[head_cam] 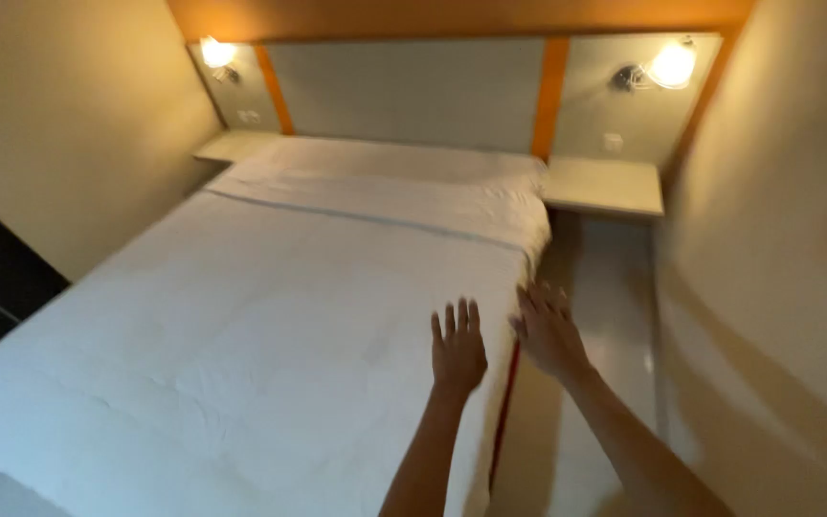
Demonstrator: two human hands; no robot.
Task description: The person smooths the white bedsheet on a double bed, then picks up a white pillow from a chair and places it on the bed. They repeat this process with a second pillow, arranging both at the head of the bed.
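Both hands are out flat over the near edge of the bed. The left hand is spread wide, palm down, fingers apart, and seems to rest on the white sheet close to the bed's side. It holds nothing. Flat like that, it looks like it is there to smooth the cloth. The right hand is spread too, just past the edge of the bed, over the gap. I cannot tell if it touches the sheet where it hangs down. It grips nothing that I can see.

The sheet lies flat over the whole bed, with a few soft wrinkles. At the far end it is folded back in a band below the pillows.

A thin red strip shows under the sheet at the bed's side. The floor beside the bed is a narrow lane, with the wall close on the right. A small shelf sits at the end of that lane, and another shelf is on the far left. Two lamps, one on the right and one on the left, glow above the headboard.
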